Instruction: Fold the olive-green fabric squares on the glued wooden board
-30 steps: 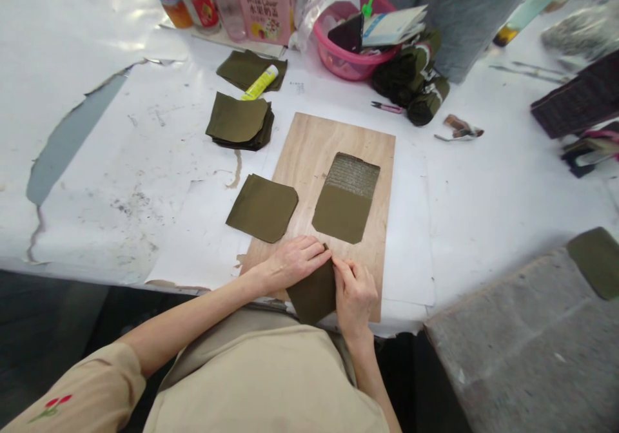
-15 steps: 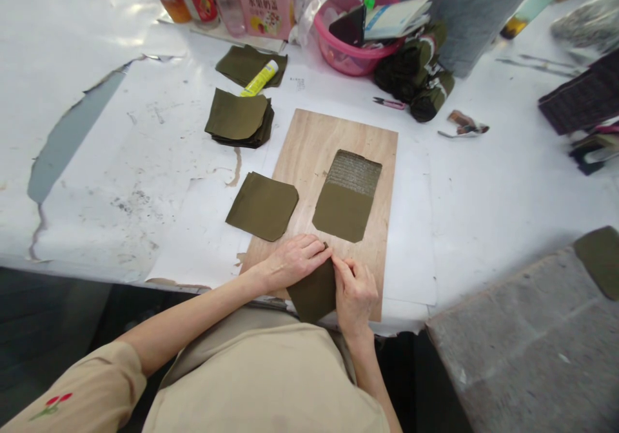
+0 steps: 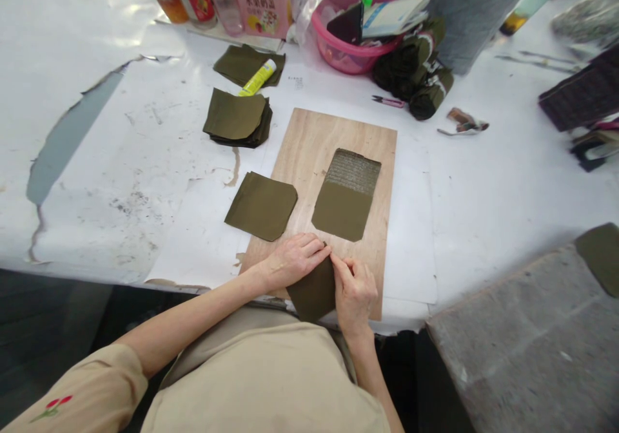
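Note:
A dark olive fabric piece [image 3: 313,290] lies at the near edge of the wooden board [image 3: 314,130], partly over its edge. My left hand [image 3: 297,258] rests across its top edge, fingers together and pressing it. At the top right corner my right hand [image 3: 355,288] pinches the cloth between thumb and forefinger, close to the left fingertips. Just beyond, another olive piece [image 3: 342,211] lies flat, its far half covered by a greyish, streaked patch. To the left, a small stack of olive pieces [image 3: 264,206] overlaps the board's edge.
Two more olive fabric piles [image 3: 236,114] lie farther back, a yellow tube [image 3: 258,77] on the rear one. Behind the board are a pink basket [image 3: 348,56], thread snips [image 3: 388,102] and dark rolled fabric [image 3: 428,95]. A grey slab [image 3: 522,343] stands at right.
Both hands stay at the top edge of the fabric piece with almost no movement. The whole view has shifted very slightly.

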Demonstrator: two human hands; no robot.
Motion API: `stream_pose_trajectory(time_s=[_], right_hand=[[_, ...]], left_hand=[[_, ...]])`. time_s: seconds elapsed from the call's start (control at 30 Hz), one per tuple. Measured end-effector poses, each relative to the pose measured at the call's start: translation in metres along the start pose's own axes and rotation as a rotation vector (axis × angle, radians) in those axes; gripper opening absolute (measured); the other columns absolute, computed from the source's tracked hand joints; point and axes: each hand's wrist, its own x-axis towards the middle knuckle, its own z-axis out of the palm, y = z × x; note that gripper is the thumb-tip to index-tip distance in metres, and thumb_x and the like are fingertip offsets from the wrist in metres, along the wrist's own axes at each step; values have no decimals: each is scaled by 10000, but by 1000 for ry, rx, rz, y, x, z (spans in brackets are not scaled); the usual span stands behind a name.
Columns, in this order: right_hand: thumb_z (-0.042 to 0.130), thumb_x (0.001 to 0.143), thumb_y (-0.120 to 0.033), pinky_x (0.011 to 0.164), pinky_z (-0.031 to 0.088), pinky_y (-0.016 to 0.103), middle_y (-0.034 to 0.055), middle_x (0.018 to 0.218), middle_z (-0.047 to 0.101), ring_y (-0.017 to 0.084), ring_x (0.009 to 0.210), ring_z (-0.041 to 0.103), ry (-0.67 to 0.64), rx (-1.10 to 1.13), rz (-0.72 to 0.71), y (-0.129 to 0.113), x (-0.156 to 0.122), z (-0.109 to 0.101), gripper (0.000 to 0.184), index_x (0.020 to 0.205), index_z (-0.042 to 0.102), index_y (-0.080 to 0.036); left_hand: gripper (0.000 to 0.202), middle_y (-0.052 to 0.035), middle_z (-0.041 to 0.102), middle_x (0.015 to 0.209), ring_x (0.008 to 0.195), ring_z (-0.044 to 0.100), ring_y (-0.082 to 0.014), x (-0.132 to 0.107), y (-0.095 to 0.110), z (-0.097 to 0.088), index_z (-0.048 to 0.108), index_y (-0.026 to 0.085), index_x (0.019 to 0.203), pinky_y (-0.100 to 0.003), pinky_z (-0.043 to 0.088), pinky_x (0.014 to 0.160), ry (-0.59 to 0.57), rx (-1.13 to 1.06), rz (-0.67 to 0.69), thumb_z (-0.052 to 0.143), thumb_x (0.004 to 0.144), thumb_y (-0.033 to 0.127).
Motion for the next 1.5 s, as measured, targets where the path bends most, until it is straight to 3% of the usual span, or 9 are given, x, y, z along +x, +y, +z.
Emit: stream_pose_trajectory(time_s=[0.27,0.57,0.73,0.83,0.93,1.0,1.23,1.5], right_hand=[[545,940,-203,719,392,263,21,809,618,136,754,519,-23,-3,15,-1,0,-2,237,1088,710,-288],[551,934,-190,705,383,259,21,788,606,135,735,505,-14,-8,7,-3,2,-4,235,1073,716,-283],[533,941,-184,702,375,263,24,787,601,135,736,501,-10,-17,7,-3,2,-4,242,1062,716,-286],[520,947,-187,707,377,267,26,789,605,137,739,505,-13,-16,8,-4,2,-3,245,1063,715,-279],[512,951,-192,723,384,266,28,806,612,137,755,517,-32,-3,21,-3,2,-4,247,1068,711,-278],[515,952,-200,730,392,262,27,822,624,134,762,528,-44,20,23,-1,2,-6,237,1071,708,-269],[552,937,-215,739,421,251,28,814,650,129,766,561,-34,70,-7,8,-3,-17,189,1022,719,-237],[547,937,-203,742,408,256,31,823,639,131,764,537,-47,44,-8,12,-11,-14,205,1046,715,-248]], left_hand=[[226,-89,605,968,938,571,-199,2,1,-2,583,117,1133,-348,531,831,-27,63,-29,422,984,170],[251,-88,585,986,998,543,-225,-2,0,-1,567,110,1184,-384,506,896,-72,73,-107,459,970,185],[243,-111,603,1046,1051,553,-229,-5,2,0,587,102,1155,-389,500,937,12,86,-169,442,965,150],[281,-139,584,1216,1197,507,-259,-6,1,-1,560,90,1214,-411,471,1004,79,111,-103,451,959,129],[289,-134,592,1250,1215,515,-239,-6,-1,-1,548,87,1234,-397,471,1018,26,62,77,446,969,137],[281,-130,615,1219,1184,545,-221,-5,-2,0,558,92,1223,-388,483,1009,-3,30,124,434,976,144],[270,-140,632,1188,1163,567,-221,-1,-1,-4,565,79,1206,-399,498,999,22,3,110,447,969,132],[275,-123,612,1208,1192,546,-222,0,-1,-9,552,135,1229,-407,477,1018,-41,2,114,448,975,151]])
